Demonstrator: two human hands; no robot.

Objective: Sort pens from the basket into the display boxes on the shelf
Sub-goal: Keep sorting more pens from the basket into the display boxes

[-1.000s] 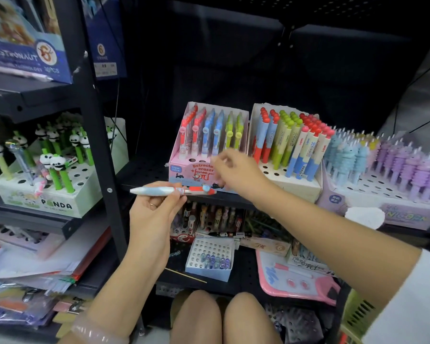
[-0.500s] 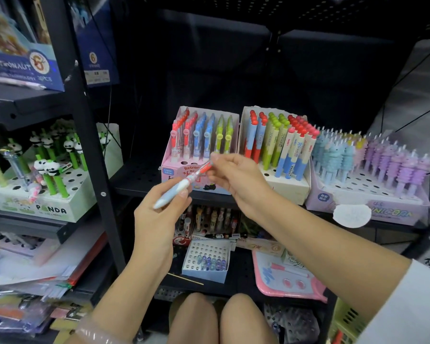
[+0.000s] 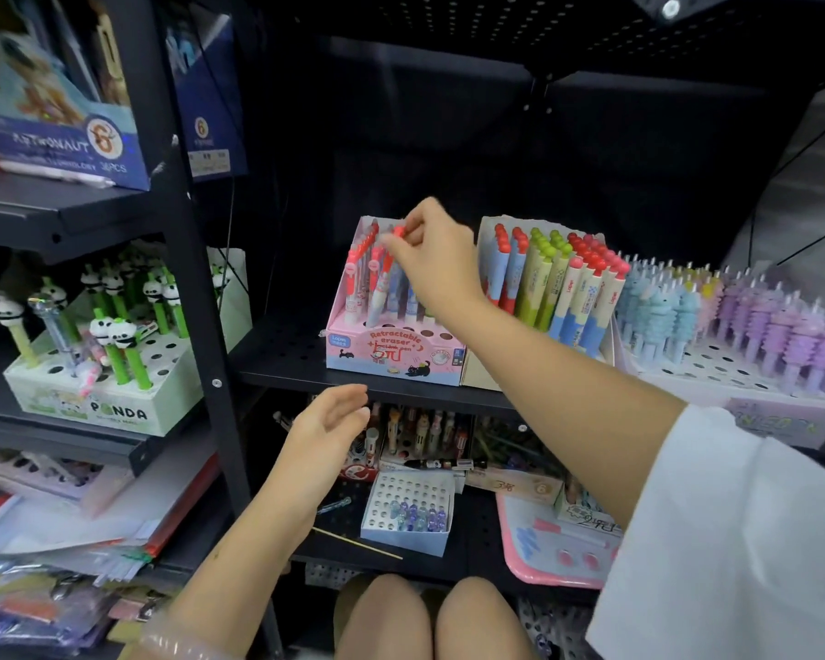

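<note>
Black shelf (image 3: pixel 277 369) full of pen displays. That red-capped pen (image 3: pixel 386 273) went from the left hand (image 3: pixel 327 423), now empty with fingers loosely spread, over to the right hand (image 3: pixel 432 259), which pinches its cap and lowers it into the pink display box (image 3: pixel 394 352). Nearly slotted, I'd say.

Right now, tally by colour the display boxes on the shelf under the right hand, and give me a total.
Pink box: 1
Cream box: 1
Lilac box: 1
Total: 3
</note>
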